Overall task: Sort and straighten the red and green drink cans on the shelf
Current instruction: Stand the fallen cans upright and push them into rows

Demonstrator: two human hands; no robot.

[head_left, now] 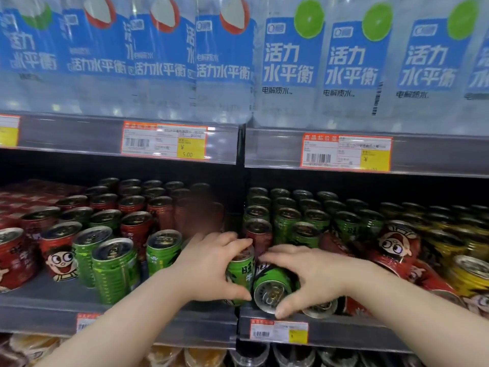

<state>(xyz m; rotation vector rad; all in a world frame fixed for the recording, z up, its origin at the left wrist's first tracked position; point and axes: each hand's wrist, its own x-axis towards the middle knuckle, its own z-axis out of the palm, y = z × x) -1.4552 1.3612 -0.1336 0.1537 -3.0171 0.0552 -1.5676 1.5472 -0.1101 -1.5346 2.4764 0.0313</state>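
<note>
Red and green drink cans stand mixed on the middle shelf. My left hand is wrapped around an upright green can at the shelf front, near the centre divider. My right hand grips a second green can that lies tipped with its silver top facing me, touching the first. To the left stand red cans and green cans side by side. A red can stands just behind my hands, with rows of green cans to its right.
Fallen red cans and yellow cans lie at the right. Large water bottles fill the shelf above, with price tags on its edge. A lower shelf holds more goods.
</note>
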